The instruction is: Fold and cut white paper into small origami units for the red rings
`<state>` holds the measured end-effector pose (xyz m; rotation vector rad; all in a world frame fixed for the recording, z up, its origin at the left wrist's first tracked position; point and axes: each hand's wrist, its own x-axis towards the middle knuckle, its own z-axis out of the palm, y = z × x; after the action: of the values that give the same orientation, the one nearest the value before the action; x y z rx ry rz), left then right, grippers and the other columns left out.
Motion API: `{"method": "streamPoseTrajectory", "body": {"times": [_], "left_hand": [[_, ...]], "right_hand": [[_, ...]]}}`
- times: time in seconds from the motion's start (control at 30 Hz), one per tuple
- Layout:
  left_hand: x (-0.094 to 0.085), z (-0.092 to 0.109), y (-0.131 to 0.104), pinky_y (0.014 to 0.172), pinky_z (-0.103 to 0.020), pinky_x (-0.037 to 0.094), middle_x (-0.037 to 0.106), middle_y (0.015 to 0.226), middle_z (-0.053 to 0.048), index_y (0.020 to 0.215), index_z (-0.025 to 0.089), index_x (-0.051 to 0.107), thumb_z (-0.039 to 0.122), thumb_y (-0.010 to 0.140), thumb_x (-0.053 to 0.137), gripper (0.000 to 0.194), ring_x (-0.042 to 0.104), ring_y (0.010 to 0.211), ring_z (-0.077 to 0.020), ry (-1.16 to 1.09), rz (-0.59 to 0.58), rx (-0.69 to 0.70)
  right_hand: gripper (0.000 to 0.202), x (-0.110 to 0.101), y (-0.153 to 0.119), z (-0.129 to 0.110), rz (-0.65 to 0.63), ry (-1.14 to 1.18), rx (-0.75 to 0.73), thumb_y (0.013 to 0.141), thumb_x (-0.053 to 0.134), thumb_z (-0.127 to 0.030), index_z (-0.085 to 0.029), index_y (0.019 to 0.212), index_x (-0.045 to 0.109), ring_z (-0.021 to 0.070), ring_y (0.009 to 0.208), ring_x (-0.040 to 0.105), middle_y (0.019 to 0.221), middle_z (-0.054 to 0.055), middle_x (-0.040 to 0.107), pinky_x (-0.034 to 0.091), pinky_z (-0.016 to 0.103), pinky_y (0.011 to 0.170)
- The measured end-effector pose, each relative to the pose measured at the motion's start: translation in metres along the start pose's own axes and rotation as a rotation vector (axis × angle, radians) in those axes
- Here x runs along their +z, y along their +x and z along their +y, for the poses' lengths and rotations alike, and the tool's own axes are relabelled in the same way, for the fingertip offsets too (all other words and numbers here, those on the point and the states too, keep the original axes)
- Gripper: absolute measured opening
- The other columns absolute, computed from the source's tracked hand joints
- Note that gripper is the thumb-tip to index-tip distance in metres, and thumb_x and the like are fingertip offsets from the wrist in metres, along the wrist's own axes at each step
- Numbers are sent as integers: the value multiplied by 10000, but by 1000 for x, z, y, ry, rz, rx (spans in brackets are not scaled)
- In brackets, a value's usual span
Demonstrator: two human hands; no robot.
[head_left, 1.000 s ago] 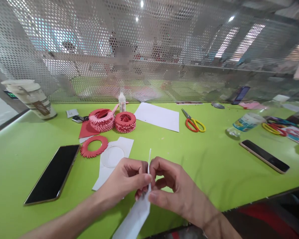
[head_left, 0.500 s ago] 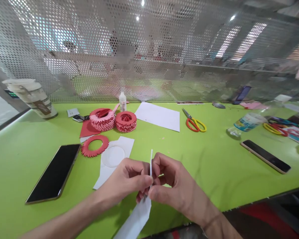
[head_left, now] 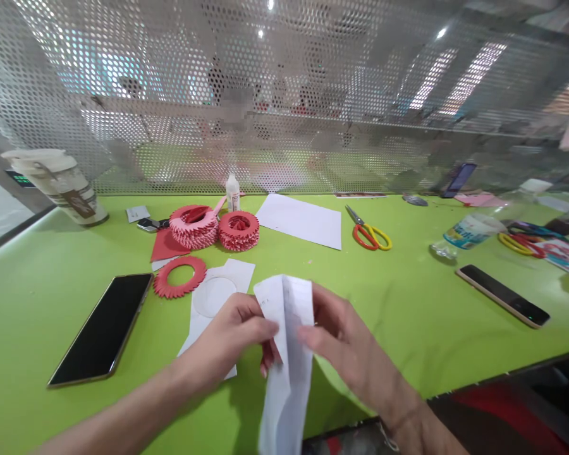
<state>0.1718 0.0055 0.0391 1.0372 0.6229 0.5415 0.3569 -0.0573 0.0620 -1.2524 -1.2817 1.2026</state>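
A perforated screen bounds the far side, with bright lights visible in its upper right part; the room behind is too indistinct to report. The green surface in front carries paper items, tools and belongings. The folded white paper is held up over the near middle, its lengthwise crease opened towards the viewer. The left hand pinches its left panel and the right hand its right panel, thumbs in front, presumably to spread both panels evenly about the crease. A white sheet lies flat at the far middle. A drink cup stands far left, seemingly set aside from the handwork. A black phone lies near left, screen up. Scissors rest far right of the hands, blades closed, handles turned nearer, apparently for easy pickup. A pleated pink-and-red ring lies left of the sheet; a small white bottle stands upright just beyond, likely to prevent leakage.
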Motion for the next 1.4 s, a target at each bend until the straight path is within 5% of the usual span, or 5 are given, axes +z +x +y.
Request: {"method": "streamPoseTrajectory", "body": {"times": [0.23,0.37,0.57,0.83,1.4], "left_hand": [[-37,37,18,523,-283,390,556,572,-5,583,229,487,253,790,624,250,518,540,-162,595,323,-36],[-39,41,17,787,-410,492,714,1057,-105,954,203,680,161,850,627,125,640,983,-313,1261,565,352],[-32,15,17,982,-459,518,767,1159,-100,1049,216,743,146,1017,464,289,707,1067,-286,1717,-17,396],[-41,2,25,992,-476,529,669,1401,-137,1200,192,685,192,964,570,263,645,1211,-330,1697,14,246],[-25,-25,36,870,-510,482,666,1230,-141,1173,123,697,179,1056,427,299,587,1033,-324,2033,174,394]], "right_hand": [[612,-46,57,46,91,-178,110,799,642,-192,-245,1371,428,154,569,529,692,-82,623,366,251,536],[658,-52,78,70,-39,-306,94,782,615,-180,-229,1416,449,150,577,513,656,-101,552,338,240,534],[453,-52,82,72,-99,-459,83,760,628,-166,-204,1209,586,134,552,476,637,-87,578,312,241,513],[126,-51,97,67,64,-665,-17,884,667,-315,-200,839,691,163,629,491,656,-31,576,327,294,591],[116,-44,87,72,83,-755,-112,937,616,-214,-220,829,658,181,650,589,724,0,718,387,305,645]]}}
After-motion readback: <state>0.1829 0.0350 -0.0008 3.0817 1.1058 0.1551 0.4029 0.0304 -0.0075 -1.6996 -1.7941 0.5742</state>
